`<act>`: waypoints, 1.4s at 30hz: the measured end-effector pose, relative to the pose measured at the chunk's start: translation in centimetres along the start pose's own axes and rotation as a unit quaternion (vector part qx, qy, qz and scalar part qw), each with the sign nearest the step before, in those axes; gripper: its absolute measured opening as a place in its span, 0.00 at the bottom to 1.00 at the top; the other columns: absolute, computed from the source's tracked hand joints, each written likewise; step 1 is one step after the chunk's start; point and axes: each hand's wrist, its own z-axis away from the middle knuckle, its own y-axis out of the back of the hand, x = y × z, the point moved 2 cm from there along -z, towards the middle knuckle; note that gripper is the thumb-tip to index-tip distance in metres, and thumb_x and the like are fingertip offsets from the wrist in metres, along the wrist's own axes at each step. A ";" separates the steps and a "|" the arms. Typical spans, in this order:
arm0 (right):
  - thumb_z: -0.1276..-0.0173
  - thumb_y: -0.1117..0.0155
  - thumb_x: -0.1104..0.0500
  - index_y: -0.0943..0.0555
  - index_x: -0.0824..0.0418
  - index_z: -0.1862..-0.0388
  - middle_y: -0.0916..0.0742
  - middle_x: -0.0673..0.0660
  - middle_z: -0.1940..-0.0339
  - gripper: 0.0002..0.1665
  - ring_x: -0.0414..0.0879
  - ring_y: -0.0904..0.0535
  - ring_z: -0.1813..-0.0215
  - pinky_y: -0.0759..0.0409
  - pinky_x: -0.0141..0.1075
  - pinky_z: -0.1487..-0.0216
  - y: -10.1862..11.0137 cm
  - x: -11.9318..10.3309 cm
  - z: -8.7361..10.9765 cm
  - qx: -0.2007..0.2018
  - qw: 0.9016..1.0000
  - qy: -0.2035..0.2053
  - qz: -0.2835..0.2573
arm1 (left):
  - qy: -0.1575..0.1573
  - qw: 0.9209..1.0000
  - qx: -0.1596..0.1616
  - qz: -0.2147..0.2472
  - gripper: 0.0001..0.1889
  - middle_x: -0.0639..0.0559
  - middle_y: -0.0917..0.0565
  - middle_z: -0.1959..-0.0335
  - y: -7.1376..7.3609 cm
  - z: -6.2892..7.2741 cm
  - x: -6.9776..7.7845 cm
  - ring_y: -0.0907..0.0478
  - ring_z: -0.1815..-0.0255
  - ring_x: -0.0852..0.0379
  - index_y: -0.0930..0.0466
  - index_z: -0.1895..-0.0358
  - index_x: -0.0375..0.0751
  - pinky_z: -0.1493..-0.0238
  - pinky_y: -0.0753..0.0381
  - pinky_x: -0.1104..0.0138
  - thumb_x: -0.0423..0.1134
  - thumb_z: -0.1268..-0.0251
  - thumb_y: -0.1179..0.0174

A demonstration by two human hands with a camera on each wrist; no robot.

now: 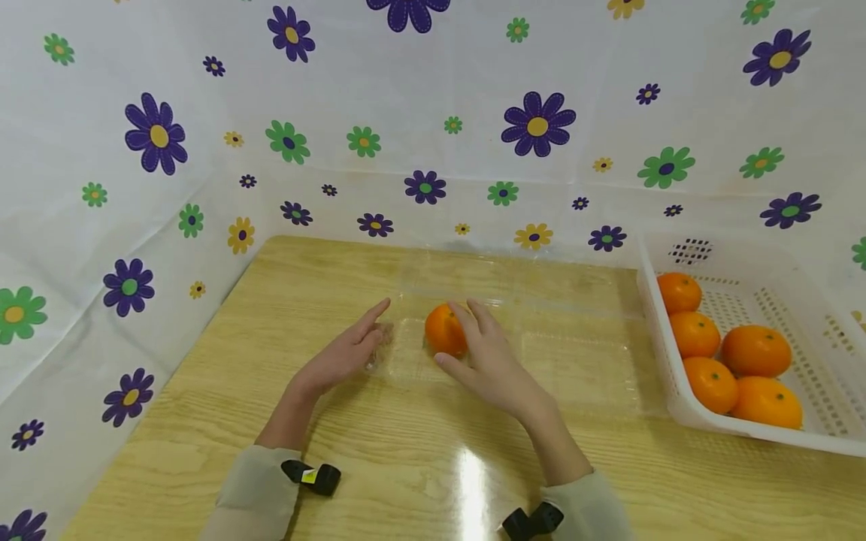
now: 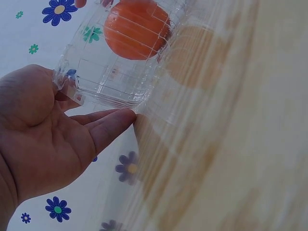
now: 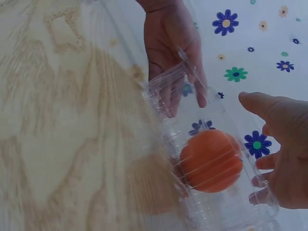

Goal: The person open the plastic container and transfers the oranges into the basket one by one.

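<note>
One orange (image 1: 443,330) sits in a clear plastic clamshell box (image 2: 113,96) on the wooden table. At the box's left end is my left hand (image 1: 341,357), with extended fingers right at its wall. In the left wrist view the fingertips (image 2: 126,115) are by the lower edge of that end. My right hand (image 1: 490,364) hovers over the box just right of the orange, thumb and fingers spread. A gap shows between the right hand (image 3: 284,149) and the orange (image 3: 211,161) in the right wrist view.
A second clear plastic box (image 1: 575,368) lies to the right of the first. Beyond it stands a white perforated basket (image 1: 819,376) holding several oranges (image 1: 756,351). A flowered cloth (image 1: 467,158) hangs behind and left of the wooden table (image 1: 399,466).
</note>
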 end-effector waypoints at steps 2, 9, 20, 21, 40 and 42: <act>0.28 0.37 0.47 0.47 0.53 0.19 0.48 0.68 0.20 0.45 0.68 0.50 0.22 0.39 0.67 0.33 -0.4 0.0 -0.2 0.003 1.000 -0.001 0.003 | 0.001 1.000 0.000 0.002 0.29 0.35 0.44 0.23 0.0 0.0 0.0 0.34 0.37 0.39 0.61 0.18 0.53 0.40 0.37 0.49 0.43 0.16 0.67; 0.29 0.36 0.45 0.43 0.45 0.19 0.48 0.68 0.20 0.44 0.70 0.50 0.23 0.39 0.68 0.34 -1.8 0.3 -1.1 0.004 0.999 0.003 0.045 | 0.002 1.000 -0.003 0.002 0.29 0.34 0.40 0.25 0.1 -0.1 0.0 0.32 0.39 0.42 0.61 0.18 0.52 0.42 0.34 0.52 0.44 0.16 0.67; 0.27 0.40 0.43 0.38 0.45 0.21 0.50 0.62 0.18 0.38 0.70 0.56 0.21 0.45 0.70 0.31 -2.4 0.4 -1.3 -0.028 0.996 -0.011 0.086 | 0.006 1.000 -0.005 0.015 0.29 0.32 0.40 0.25 -0.1 -0.1 0.3 0.38 0.26 0.39 0.62 0.18 0.53 0.34 0.36 0.47 0.44 0.16 0.67; 0.27 0.40 0.43 0.36 0.46 0.22 0.49 0.62 0.18 0.37 0.70 0.54 0.22 0.41 0.69 0.33 -2.4 0.3 -1.3 -0.028 0.996 -0.012 0.085 | 0.006 1.000 -0.006 0.016 0.29 0.32 0.39 0.25 -0.2 -0.1 0.3 0.38 0.26 0.39 0.62 0.18 0.53 0.34 0.35 0.47 0.44 0.16 0.67; 0.29 0.34 0.53 0.17 0.49 0.53 0.34 0.63 0.32 0.08 0.70 0.28 0.43 0.20 0.57 0.51 -2.2 0.3 -2.0 0.008 0.998 -0.019 0.056 | -0.001 1.000 -0.005 0.016 0.30 0.33 0.40 0.25 0.0 -0.2 0.0 0.36 0.29 0.40 0.64 0.18 0.53 0.41 0.34 0.52 0.44 0.16 0.67; 0.30 0.34 0.54 0.17 0.49 0.59 0.32 0.61 0.33 0.03 0.70 0.29 0.43 0.21 0.57 0.50 -2.1 0.3 -1.9 0.012 0.999 -0.017 0.046 | 0.000 1.000 -0.005 0.017 0.30 0.33 0.40 0.25 0.0 -0.1 0.0 0.36 0.30 0.40 0.64 0.18 0.53 0.41 0.34 0.52 0.44 0.16 0.68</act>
